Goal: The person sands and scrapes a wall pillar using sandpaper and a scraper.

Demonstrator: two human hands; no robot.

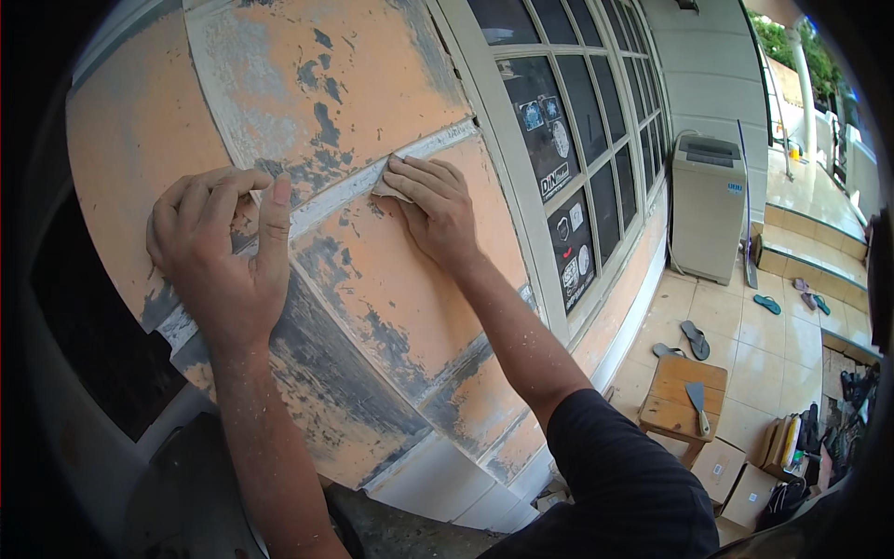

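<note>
A wall [391, 286] with peeling orange paint and bare grey patches fills the space before me. Across it runs a narrow white-grey groove band [335, 202]. My right hand [440, 206] presses a folded piece of sandpaper [391, 187] against this band, its fingers bent over the sheet. Farther left, my left hand [223, 244] is raised over the same band with its fingers curled and the thumb apart. Nothing shows in its grasp; whether its fingertips touch the wall is hard to tell. Pale specks of dust lie on both forearms.
A paned window [580, 133] with stickers adjoins the wall. Behind stands a washing machine [707, 209]. On the tiled floor, a wooden stool [670, 402] carries a putty knife [696, 405], near sandals [695, 340] and cardboard boxes [749, 492]. Tiled steps [810, 248] rise at the right.
</note>
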